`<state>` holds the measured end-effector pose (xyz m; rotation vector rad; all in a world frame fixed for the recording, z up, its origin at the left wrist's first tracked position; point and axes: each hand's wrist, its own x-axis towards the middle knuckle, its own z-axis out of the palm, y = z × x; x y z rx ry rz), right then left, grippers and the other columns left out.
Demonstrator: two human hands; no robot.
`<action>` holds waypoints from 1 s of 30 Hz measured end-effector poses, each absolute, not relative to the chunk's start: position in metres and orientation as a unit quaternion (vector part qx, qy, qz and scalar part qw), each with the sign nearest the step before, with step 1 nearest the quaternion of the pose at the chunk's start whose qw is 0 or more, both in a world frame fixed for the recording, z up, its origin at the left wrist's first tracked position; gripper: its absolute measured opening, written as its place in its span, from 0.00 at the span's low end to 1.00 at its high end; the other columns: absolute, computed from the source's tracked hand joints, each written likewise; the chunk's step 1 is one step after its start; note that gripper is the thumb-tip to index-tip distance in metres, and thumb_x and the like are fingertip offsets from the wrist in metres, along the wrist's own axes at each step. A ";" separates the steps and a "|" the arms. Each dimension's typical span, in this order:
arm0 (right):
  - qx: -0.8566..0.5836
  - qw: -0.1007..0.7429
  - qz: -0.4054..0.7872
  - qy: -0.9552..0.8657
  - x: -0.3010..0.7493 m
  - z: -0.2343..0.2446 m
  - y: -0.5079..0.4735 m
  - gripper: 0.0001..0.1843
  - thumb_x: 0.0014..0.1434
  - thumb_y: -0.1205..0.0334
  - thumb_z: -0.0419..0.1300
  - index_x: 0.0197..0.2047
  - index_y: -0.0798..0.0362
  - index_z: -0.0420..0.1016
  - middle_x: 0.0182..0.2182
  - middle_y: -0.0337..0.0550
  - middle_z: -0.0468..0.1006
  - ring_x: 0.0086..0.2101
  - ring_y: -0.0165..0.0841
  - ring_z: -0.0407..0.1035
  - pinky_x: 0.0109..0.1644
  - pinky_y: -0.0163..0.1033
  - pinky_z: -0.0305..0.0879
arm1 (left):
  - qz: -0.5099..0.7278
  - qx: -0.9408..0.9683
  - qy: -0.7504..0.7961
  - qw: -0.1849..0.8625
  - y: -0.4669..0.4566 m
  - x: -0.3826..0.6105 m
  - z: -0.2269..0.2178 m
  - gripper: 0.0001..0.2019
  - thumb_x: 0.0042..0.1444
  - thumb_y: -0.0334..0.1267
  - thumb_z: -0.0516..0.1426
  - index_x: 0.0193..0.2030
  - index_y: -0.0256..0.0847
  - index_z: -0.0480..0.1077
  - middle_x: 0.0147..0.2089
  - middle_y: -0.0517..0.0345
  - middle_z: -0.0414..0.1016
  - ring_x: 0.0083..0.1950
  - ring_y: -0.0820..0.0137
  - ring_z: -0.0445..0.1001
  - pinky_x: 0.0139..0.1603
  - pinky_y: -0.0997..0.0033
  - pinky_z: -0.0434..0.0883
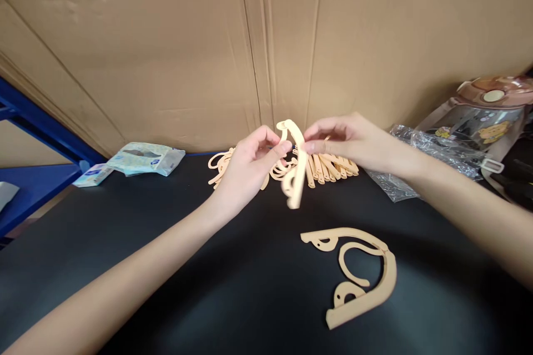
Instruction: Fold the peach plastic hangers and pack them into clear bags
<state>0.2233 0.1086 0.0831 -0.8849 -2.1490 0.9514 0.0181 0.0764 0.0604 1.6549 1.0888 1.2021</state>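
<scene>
Above the table, between my two hands, is a beige plastic folding hanger piece (297,177), a curved arm with a small notched loop low on its side. My left hand (258,158) is closed, thumb and fingers pinching the thin curved part at its left. My right hand (345,141) pinches the upper arm from the right. On the table below lies an assembled folding hanger (389,277), its two arms spread and its hook curling between them. Behind my hands are a pile of loose hanger arms (328,169) and a pile of hooks (216,163), partly hidden by my left hand.
Light blue tissue packs (144,158) lie at the back left beside a blue metal frame (41,177). Crumpled clear plastic wrap (433,161) and a strapped drinking bottle (491,111) are at the right. A cardboard wall (187,55) closes off the black table's (233,288) back.
</scene>
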 end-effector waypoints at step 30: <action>-0.392 0.064 -0.315 -0.862 0.217 0.083 0.087 0.26 0.64 0.79 0.37 0.54 0.58 0.69 0.38 0.51 0.77 0.34 0.36 0.69 0.26 0.40 0.43 | 0.406 0.528 0.422 0.614 0.059 0.032 0.065 0.14 0.67 0.43 0.49 0.30 0.40 0.60 0.24 0.65 0.53 0.22 0.79 0.51 0.19 0.82 0.51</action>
